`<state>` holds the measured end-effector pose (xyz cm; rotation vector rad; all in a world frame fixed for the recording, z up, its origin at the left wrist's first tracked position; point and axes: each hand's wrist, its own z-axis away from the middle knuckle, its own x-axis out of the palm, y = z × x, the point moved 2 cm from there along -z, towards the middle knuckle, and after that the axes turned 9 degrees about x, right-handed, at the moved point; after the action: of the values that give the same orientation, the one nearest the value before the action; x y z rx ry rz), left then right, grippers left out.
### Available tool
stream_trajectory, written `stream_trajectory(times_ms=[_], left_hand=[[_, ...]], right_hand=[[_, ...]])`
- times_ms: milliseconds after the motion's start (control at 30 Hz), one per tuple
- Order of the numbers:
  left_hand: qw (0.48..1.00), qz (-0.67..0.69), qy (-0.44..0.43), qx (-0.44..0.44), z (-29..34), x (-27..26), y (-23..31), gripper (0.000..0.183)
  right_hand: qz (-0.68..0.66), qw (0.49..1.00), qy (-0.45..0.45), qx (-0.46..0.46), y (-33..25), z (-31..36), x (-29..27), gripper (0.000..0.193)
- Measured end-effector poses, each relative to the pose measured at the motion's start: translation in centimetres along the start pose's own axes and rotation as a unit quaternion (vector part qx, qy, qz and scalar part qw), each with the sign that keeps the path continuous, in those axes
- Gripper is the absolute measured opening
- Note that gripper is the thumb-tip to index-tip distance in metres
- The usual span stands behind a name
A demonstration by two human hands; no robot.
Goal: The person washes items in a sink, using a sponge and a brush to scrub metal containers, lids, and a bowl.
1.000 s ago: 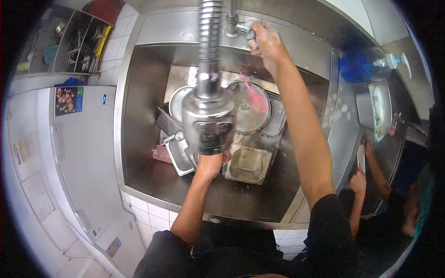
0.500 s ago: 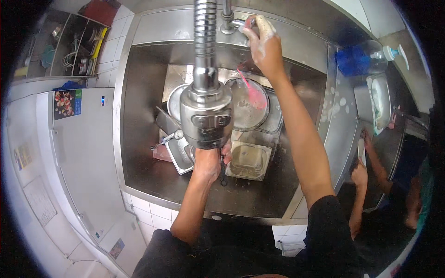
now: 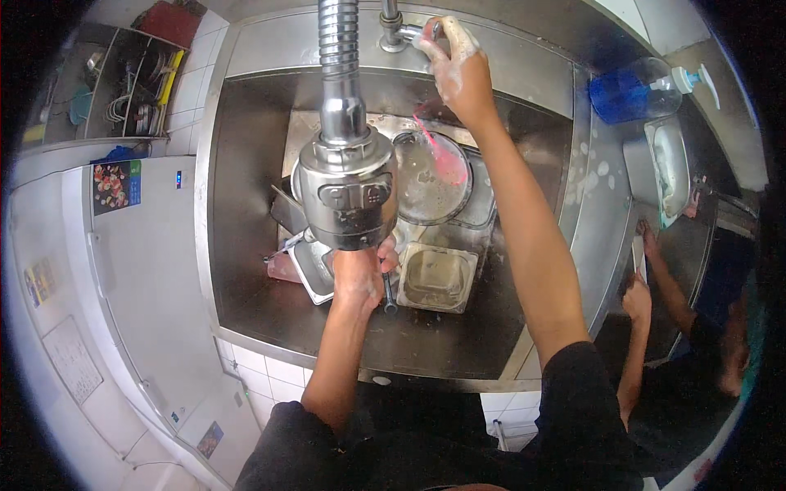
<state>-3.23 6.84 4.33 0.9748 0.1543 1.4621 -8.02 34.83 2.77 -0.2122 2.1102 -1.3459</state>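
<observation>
My right hand (image 3: 458,69), covered in suds, is closed around the handle end of the metal tap (image 3: 399,34) at the back of the sink. Under the large chrome spray head (image 3: 348,188) is my left hand (image 3: 359,274), its fingers partly hidden by it. From that hand sticks out a dark utensil handle (image 3: 389,299) with a ring end; the rest of it is out of sight. Just right of it stands a square metal pan (image 3: 438,278) with cloudy liquid. Left of the hand lies a tilted metal container (image 3: 313,274).
A round metal tray (image 3: 430,192) with a pink ladle-like tool (image 3: 448,164) lies farther back in the sink. A blue soap pump bottle (image 3: 634,90) stands on the right ledge. At right, another person's hands (image 3: 637,299) hold a white object. A white fridge (image 3: 147,286) stands left.
The spray head appears slightly farther left and lower in view. Both hands keep nearly the same places, the right still at the tap and the left beneath the spray head.
</observation>
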Motion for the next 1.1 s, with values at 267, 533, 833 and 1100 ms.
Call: stream_trajectory(times_ms=[267,533,833,1100], left_hand=[[0.998,-0.031,0.01,0.055,-0.1,0.3,-0.1,0.037],[0.93,-0.297,-0.049,0.213,0.0,0.2,-0.6,0.047],[0.918,-0.299,-0.04,0.258,0.2,1.0,0.3,0.045],[0.928,-0.322,0.014,0.186,0.5,0.5,0.2,0.044]], right_hand=[[0.009,0.997,0.019,-0.074,0.9,-0.3,0.1,0.014],[0.006,0.997,0.022,-0.071,0.5,-0.2,-0.2,0.013],[-0.036,0.999,-0.03,-0.015,-3.3,0.7,-0.8,0.015],[0.059,0.995,0.012,0.083,-7.5,1.0,-9.7,0.064]])
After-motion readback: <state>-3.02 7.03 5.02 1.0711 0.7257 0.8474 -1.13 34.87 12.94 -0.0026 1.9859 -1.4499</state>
